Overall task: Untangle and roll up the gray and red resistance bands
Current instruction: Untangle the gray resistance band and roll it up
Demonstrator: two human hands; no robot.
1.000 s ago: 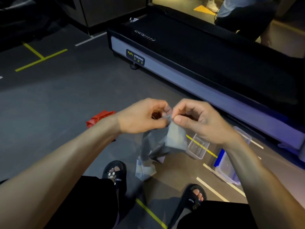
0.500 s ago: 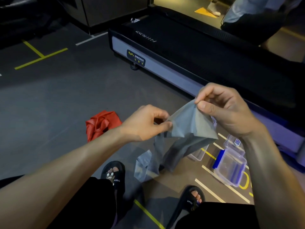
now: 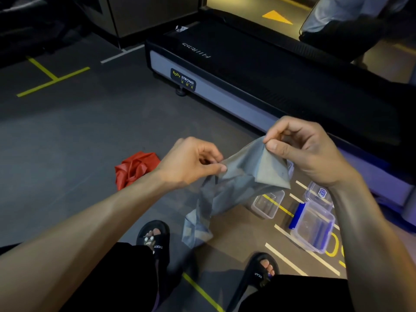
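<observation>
In the head view, the person looks down past two bare forearms to a dark floor (image 3: pixel 67 136) marked with yellow and white lines. The left hand (image 3: pixel 191 162) sits near the middle, its thumb and curled fingers (image 3: pixel 221 168) pinching one edge of the gray band (image 3: pixel 243 176). The right hand (image 3: pixel 308 152), further right and a little farther off, pinches the band's upper corner between thumb and forefinger, the other fingers curled behind it. Between the two hands the gray band is spread into a slack, creased sheet; one folded flap hangs below the right hand, and the rest trails down twisted, with its lower end hanging just above or on the floor between the feet; which of the two cannot be told.

The red band (image 3: pixel 135 168) lies crumpled on the floor to the left, just beyond the left wrist and partly hidden by it, apart from the gray one.

On the floor at the right stand clear plastic containers: a small one (image 3: pixel 267 204) below the hanging flap, a larger one with a blue clip (image 3: pixel 313 228) nearer the right forearm, and another (image 3: pixel 318 193) just beyond that. Two feet in black sandals (image 3: pixel 155 237) show at the near edge. A treadmill (image 3: pixel 258 70) with a "Body Strong" label runs across the far right, and another person's legs (image 3: pixel 351 21) appear in the far right corner.
</observation>
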